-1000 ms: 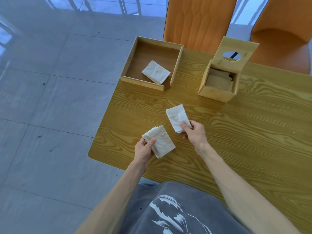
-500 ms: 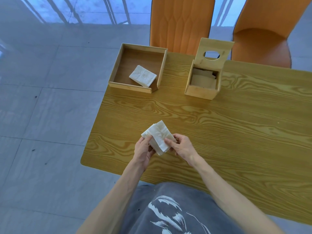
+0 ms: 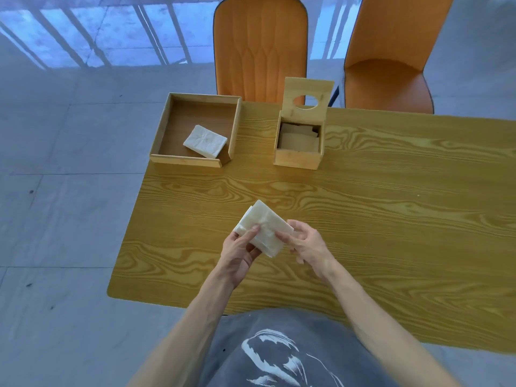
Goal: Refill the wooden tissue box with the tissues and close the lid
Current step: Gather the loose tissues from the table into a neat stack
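— Grey floor tiles and two orange chairs (image 3: 261, 48) lie beyond our wooden counter (image 3: 391, 219). How far along are we?

— Partway, we judge. At the far middle of the counter the tissue box (image 3: 298, 148) stands with its lid (image 3: 307, 93) tipped up, and some folded tissues show inside. To its left, the tray (image 3: 167, 129) holds one more tissue pack (image 3: 205, 141), so that load is yet to go in, and the lid is not closed.

— And what are we holding?

— Near us, a tissue stack (image 3: 264, 229), lifted just above the counter. Our left hand (image 3: 240, 252) grips its near-left end, thumb on top and fingers underneath. Our right hand (image 3: 307, 244) pinches its right edge, fingers half curled. The box sits well apart from both hands, farther away and slightly right.
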`<state>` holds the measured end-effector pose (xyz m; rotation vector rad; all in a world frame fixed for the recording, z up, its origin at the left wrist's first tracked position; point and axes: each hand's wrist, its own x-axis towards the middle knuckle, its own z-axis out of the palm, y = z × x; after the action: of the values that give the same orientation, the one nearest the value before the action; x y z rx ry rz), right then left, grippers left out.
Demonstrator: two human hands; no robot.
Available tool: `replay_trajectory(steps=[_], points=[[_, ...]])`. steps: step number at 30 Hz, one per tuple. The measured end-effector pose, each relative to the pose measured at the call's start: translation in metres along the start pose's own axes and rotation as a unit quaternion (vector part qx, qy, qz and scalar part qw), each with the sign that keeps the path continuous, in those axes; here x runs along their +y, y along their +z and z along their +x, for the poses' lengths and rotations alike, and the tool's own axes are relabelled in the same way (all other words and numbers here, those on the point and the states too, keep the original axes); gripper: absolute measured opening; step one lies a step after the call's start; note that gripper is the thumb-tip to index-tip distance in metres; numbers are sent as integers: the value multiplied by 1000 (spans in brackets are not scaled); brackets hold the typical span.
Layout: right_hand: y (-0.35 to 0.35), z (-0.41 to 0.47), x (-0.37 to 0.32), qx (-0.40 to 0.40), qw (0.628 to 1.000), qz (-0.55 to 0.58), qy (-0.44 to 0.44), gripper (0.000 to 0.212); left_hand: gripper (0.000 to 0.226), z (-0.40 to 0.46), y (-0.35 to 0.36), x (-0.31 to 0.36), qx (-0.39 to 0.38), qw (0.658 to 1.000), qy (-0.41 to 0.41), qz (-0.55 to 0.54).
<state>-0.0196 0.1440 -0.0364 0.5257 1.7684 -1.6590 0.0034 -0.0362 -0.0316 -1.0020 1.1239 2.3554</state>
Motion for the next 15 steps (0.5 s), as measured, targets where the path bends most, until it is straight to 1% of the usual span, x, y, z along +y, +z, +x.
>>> replay_trajectory(steps=[2, 3, 5, 7, 9, 11, 13, 15], points=[[-13, -3, 0, -56, 997, 52, -3, 38, 36, 0, 10, -2, -45, 999, -12, -14], [-19, -4, 0, -59, 996, 57, -16, 33, 37, 1, 14, -2, -64, 998, -18, -8], [-29, -5, 0, -35, 998, 37, -46, 29, 38, 3, 20, -3, -92, 995, -19, 38], [-38, -7, -4, -4, 997, 3, -80, 27, 38, 5, 26, -1, -91, 987, 11, 135], [-47, -8, -10, 17, 993, 8, -120, 19, 32, 7, 31, 3, -61, 965, 74, 246], [-52, -7, -12, 35, 987, 18, -159, 18, 29, 10, 35, 7, -44, 941, 134, 308], [-55, -5, -11, 53, 980, -6, -193, 22, 28, 15, 36, 9, -37, 915, 171, 364], [-57, -1, -7, 60, 975, -46, -207, 22, 27, 21, 33, 9, -35, 884, 189, 425]])
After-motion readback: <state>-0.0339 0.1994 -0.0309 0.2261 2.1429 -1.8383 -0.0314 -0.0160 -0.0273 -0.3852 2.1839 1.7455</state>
